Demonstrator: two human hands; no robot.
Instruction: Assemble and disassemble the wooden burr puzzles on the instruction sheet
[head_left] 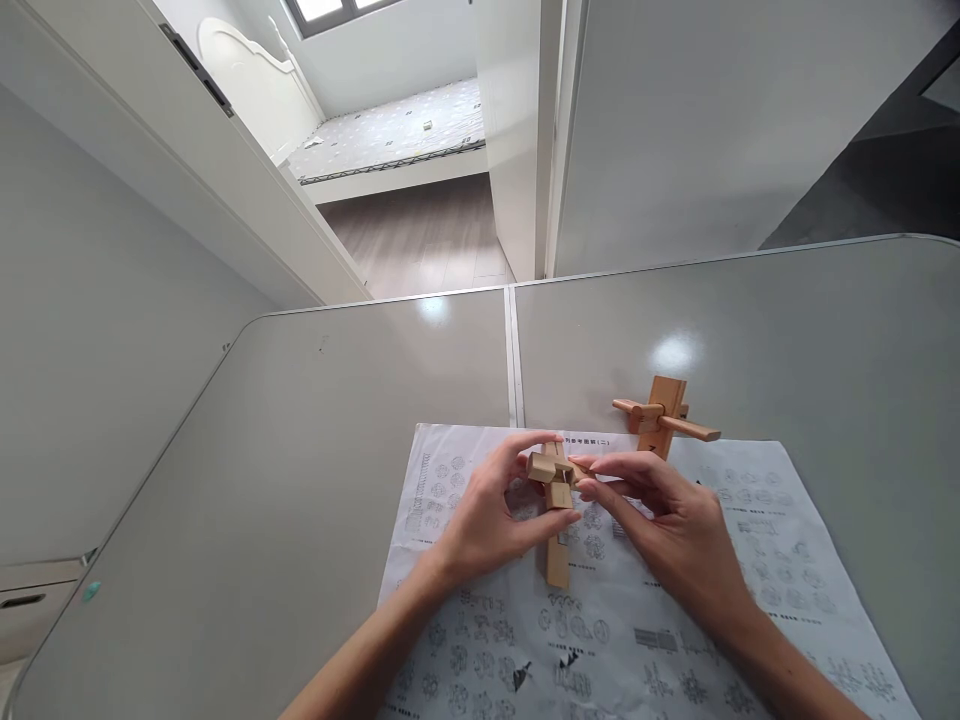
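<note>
My left hand (491,515) and my right hand (664,525) meet over a printed sheet (675,640). Between their fingertips is a small wooden puzzle assembly (556,500) of light interlocking sticks, one long stick hanging down to the paper. The left thumb and fingers pinch the assembly from the left. The right fingertips press on it from the right. A second wooden cross-shaped puzzle (664,415) stands on the table just beyond the sheet, to the right of my hands, untouched.
The grey table (300,450) has a seam (513,360) running away from me down its middle. Its left edge curves round near a white wall. Beyond the table an open doorway shows a wooden floor and a bed (397,135).
</note>
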